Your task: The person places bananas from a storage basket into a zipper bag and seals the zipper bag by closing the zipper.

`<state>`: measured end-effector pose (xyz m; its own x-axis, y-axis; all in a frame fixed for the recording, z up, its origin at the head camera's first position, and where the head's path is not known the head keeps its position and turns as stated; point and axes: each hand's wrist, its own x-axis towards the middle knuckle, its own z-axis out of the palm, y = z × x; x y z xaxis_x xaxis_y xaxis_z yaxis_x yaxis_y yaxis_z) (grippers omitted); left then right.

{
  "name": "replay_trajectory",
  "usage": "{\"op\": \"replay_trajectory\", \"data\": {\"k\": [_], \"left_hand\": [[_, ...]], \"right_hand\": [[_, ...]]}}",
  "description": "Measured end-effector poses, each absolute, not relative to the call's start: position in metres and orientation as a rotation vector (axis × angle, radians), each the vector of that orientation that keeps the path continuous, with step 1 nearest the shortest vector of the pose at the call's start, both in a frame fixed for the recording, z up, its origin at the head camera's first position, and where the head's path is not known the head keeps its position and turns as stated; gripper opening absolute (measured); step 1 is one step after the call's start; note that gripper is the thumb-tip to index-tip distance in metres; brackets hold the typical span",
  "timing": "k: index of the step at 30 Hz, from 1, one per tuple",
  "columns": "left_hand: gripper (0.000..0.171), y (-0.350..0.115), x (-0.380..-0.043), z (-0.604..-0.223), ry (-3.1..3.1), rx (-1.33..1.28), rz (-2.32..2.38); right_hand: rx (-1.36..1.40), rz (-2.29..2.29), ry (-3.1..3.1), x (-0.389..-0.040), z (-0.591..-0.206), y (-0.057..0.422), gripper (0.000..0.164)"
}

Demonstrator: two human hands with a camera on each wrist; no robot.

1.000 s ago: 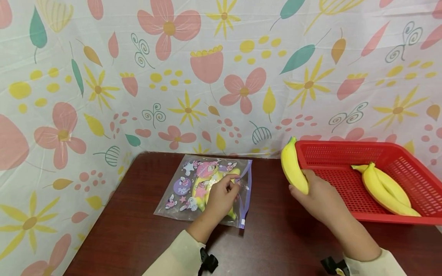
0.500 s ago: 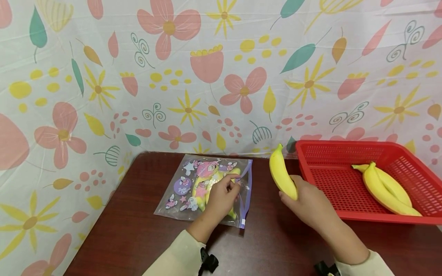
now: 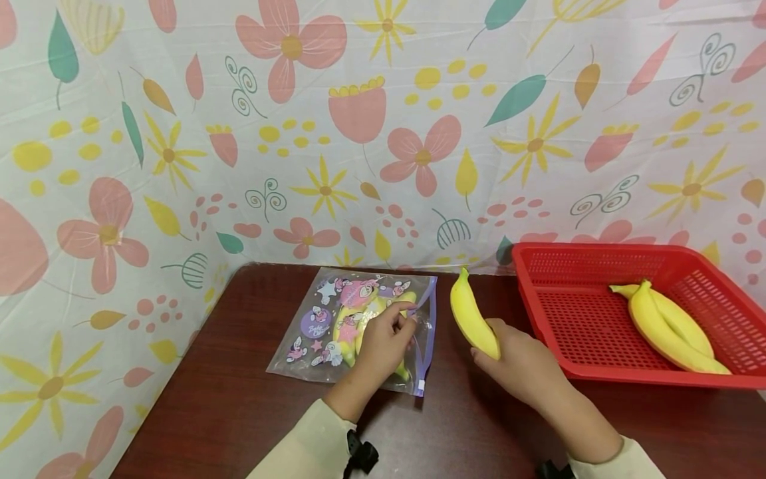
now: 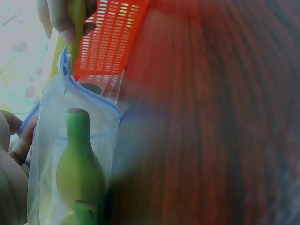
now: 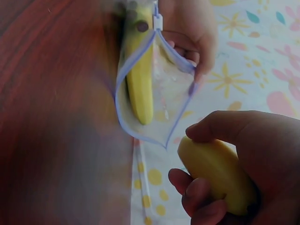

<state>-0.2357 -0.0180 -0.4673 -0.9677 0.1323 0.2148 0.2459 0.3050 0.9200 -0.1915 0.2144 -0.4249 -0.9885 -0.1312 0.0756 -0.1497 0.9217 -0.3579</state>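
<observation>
A clear zip bag (image 3: 316, 326) with pink cartoon prints and a purple zip edge lies on the table. My left hand (image 3: 383, 342) pinches the upper side of its mouth. The right wrist view shows that mouth gaping, with a yellow banana (image 5: 140, 86) inside. Green stem ends of bananas (image 4: 78, 159) show through the plastic in the left wrist view. My right hand (image 3: 526, 366) grips the lower end of another banana (image 3: 469, 316), whose stem points up and away. This banana is to the right of the bag, a short gap from its mouth.
A red perforated plastic basket (image 3: 568, 313) stands at the right, with two bananas (image 3: 670, 326) lying in its right half. Behind the dark wooden table (image 3: 209, 399) hangs a flower-patterned cloth (image 3: 359, 179), which also closes off the left side.
My right hand has carried the banana left and slightly toward me, from the basket's left edge to near the bag mouth. My left hand and the bag have stayed put.
</observation>
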Motion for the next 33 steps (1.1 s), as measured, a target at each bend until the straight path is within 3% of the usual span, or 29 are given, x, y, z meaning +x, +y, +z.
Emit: {"op": "replay_trajectory", "data": {"k": [20, 33], "left_hand": [[0.026, -0.019, -0.236, -0.466, -2.460, -0.361, -1.738], [0.027, -0.019, -0.236, -0.468, -2.463, -0.357, -1.753]], "right_hand": [[0.238, 0.638, -3.154, -0.186, -0.438, 0.197, 0.061], [0.259, 0.690, -3.166, -0.186, -0.442, 0.184, 0.053]]}}
